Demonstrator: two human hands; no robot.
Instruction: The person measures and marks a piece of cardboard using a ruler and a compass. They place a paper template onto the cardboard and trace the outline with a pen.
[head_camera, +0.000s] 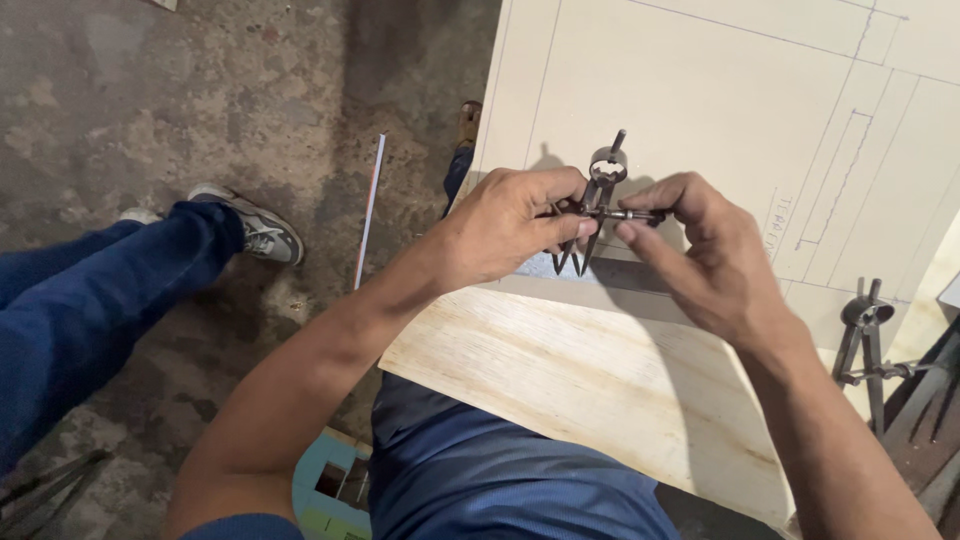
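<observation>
My left hand (505, 225) pinches one leg of the metal divider (596, 205), fingers closed on it. My right hand (705, 250) has thumb and forefinger closed on the small adjusting screw at the divider's side. The divider is upright, points down, above the near edge of the pale marked board (700, 90), where that board meets the plywood sheet (590, 380) across my lap. Pencil lines run over the board. A second divider (866, 340) lies at the board's right edge, well apart from my hands. Off the left side, on the concrete floor (150, 100), another person's blue trouser leg (90, 300) and grey shoe (255, 228).
</observation>
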